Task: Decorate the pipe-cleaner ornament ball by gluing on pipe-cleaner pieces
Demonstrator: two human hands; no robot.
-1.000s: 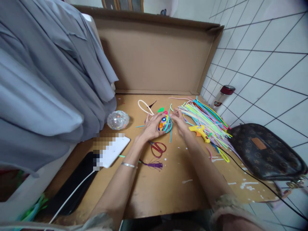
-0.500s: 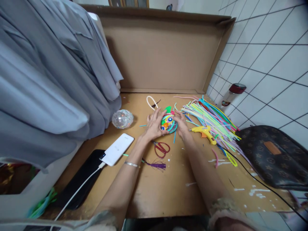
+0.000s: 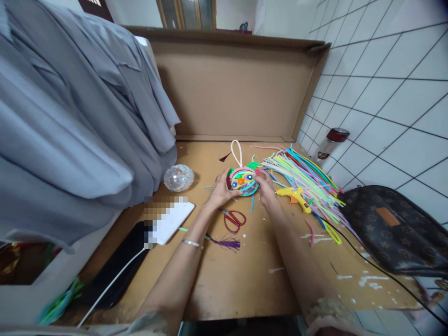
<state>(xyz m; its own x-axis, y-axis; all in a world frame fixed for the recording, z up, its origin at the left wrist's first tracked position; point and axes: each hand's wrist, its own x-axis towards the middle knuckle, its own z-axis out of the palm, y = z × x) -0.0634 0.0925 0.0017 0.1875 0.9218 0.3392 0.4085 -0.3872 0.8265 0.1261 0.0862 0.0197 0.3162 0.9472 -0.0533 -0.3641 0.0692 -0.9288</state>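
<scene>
Now, right of the clear, shiny round ball, the left hand is curved, with thumb and fingers holding one side of the round, many-coloured face toy. The toy is over the brown wooden table, face up, its long way and white loop pointing to the tall cardboard wall. The right hand pinches its other side, fingers close together, near the yellow glue gun.
</scene>
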